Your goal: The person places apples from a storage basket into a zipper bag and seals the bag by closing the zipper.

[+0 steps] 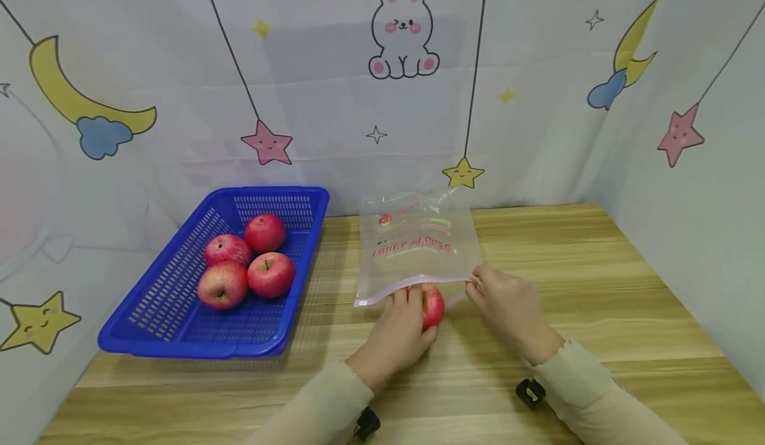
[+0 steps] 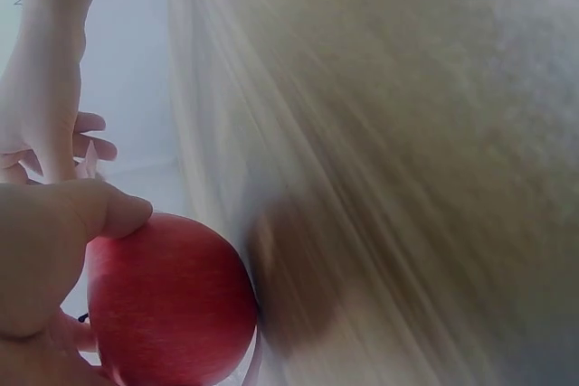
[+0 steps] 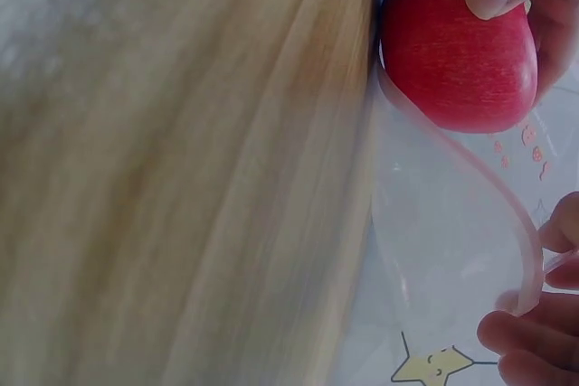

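A red apple [image 1: 433, 307] is gripped by my left hand [image 1: 399, 332] at the mouth of a clear zip bag [image 1: 418, 246] with red print. In the left wrist view my thumb lies on top of the apple [image 2: 172, 305], which is low over the wood. My right hand [image 1: 508, 307] pinches the right corner of the bag's pink-edged opening. The right wrist view shows the lower edge of that opening [image 3: 488, 178] passing beneath the apple [image 3: 460, 51]. My left fingertips are partly hidden behind the bag's upper edge.
A blue plastic basket [image 1: 134, 349] stands at the left of the wooden table [image 1: 597, 299], holding several red apples [image 1: 271, 274]. A white curtain [image 1: 335, 86] with cartoon prints hangs behind the table and along its sides.
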The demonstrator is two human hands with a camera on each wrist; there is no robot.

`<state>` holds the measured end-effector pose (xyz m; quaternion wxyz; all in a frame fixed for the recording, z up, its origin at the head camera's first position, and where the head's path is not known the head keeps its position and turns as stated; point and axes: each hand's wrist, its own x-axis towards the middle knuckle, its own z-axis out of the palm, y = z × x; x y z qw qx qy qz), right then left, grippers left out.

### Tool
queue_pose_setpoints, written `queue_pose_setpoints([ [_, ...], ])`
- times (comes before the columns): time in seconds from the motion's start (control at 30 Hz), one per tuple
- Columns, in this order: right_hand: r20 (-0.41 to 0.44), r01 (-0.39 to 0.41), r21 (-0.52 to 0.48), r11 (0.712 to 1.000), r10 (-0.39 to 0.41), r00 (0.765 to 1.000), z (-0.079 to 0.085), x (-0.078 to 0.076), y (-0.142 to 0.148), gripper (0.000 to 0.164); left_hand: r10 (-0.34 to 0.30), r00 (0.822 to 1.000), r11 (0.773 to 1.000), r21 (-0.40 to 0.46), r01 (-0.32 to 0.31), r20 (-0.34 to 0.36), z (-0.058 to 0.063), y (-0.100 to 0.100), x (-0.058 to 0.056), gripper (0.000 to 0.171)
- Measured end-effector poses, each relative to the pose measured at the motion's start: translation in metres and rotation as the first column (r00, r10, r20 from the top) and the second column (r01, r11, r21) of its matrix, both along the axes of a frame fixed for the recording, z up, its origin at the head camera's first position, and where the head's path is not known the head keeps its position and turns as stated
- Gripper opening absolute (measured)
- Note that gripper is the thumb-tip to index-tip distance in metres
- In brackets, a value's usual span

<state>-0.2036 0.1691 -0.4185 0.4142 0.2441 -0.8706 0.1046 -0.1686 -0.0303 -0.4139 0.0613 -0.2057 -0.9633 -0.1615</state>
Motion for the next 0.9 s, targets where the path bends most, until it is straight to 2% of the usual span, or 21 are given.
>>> queue_pose_setpoints([
  [0.2, -0.016, -0.005, 0.003, 1.0, 0.005, 1.0, 0.0, 0.001, -0.002, 0.01, 0.011, 1.0, 0.999, -0.03, -0.011, 0.012, -0.001, 0.004, -0.004, 0.06],
  [0.3, -0.023, -0.011, -0.01, 1.0, 0.01, 1.0, -0.001, 0.001, -0.002, 0.008, 0.026, 0.999, 0.999, -0.029, -0.025, 0.03, -0.001, 0.007, -0.005, 0.058],
  [0.43, -0.035, -0.018, -0.013, 1.0, 0.017, 0.999, -0.001, 0.001, -0.003, 0.007, 0.048, 0.999, 0.999, -0.017, -0.048, 0.017, -0.002, 0.009, -0.006, 0.056],
  [0.6, -0.043, -0.024, -0.006, 1.0, 0.023, 0.999, 0.0, 0.0, -0.003, 0.007, 0.069, 0.998, 0.998, -0.006, -0.069, 0.002, -0.003, 0.012, -0.008, 0.063],
  [0.77, -0.034, -0.027, -0.008, 1.0, 0.027, 0.999, 0.0, 0.0, -0.004, 0.008, 0.098, 0.994, 0.995, 0.03, -0.1, 0.049, -0.004, 0.013, -0.012, 0.075],
  [0.9, -0.023, -0.035, -0.023, 0.999, 0.034, 0.999, 0.001, -0.001, -0.004, 0.007, 0.118, 0.991, 0.991, 0.052, -0.121, 0.065, -0.005, 0.014, -0.015, 0.073],
])
